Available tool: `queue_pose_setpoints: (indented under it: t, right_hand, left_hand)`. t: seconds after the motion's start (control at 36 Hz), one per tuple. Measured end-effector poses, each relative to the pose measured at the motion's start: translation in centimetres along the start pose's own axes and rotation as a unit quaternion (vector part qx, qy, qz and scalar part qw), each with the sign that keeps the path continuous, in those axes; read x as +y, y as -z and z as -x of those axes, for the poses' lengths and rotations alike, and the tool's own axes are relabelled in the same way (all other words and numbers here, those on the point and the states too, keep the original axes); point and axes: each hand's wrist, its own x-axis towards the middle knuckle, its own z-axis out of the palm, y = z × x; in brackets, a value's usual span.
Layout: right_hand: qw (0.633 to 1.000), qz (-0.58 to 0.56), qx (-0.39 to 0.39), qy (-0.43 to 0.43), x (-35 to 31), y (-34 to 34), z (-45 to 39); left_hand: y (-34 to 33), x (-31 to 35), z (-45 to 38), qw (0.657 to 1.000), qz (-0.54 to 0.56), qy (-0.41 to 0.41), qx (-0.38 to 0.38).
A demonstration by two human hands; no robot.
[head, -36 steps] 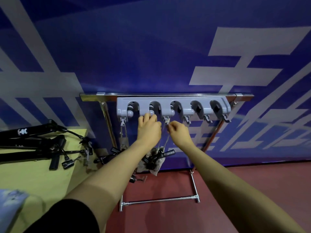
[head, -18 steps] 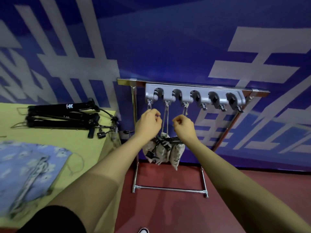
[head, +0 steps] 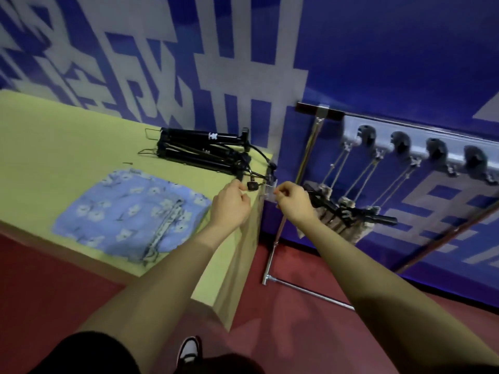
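Head view. The left hand (head: 229,205) and right hand (head: 294,205) are apart, fingers curled. The left holds nothing visible; the right cannot be told. Risk: snagging the hose fitting (head: 252,186) just past the left thumb could drag the pumps (head: 199,152) off the table (head: 54,147) corner. The pumps lie beyond the left hand, long axis sideways, hoses pointing toward the hands.

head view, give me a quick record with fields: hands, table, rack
left hand: fingers curled, by a small black clip at the table corner; grip unclear
right hand: fingers curled, beside the same corner; grip unclear
table: blue floral cloth lies flat, black tripods folded behind it
rack: grey hook bar, cords run down to hanging pouches
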Motion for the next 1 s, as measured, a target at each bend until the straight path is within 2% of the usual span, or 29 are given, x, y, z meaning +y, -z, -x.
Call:
queue_pose_setpoints:
  t: [0.22,0.42,0.56,0.64,0.81,1.0]
  right_hand:
    - [0.998,0.009,-0.065,0.008,-4.0,-10.7,-1.8]
    - [0.987,0.075,-0.134,0.035,-6.5,-19.0,-4.0]
    - [0.966,0.149,-0.206,0.045,-7.4,-23.1,-5.3]
    - [0.953,0.197,-0.225,0.049,-7.5,-25.1,-6.1]
    - [0.946,0.238,-0.193,0.100,-7.5,-27.1,-7.3]
    - [0.967,0.186,-0.123,0.126,-8.1,-27.1,-8.7]
  left_hand:
    - [5.2,-10.7,-2.3,0.999,-0.005,0.025,-0.033]
    - [7.9,-18.4,-5.9,0.995,-0.050,0.026,-0.077]
    - [8.3,-21.5,-7.8,0.985,-0.112,0.046,-0.120]
    - [8.1,-22.8,-8.3,0.980,-0.109,0.058,-0.158]
    - [7.5,-24.5,-9.0,0.977,-0.113,0.035,-0.176]
    - [9.0,-23.6,-10.1,0.988,-0.104,0.023,-0.111]
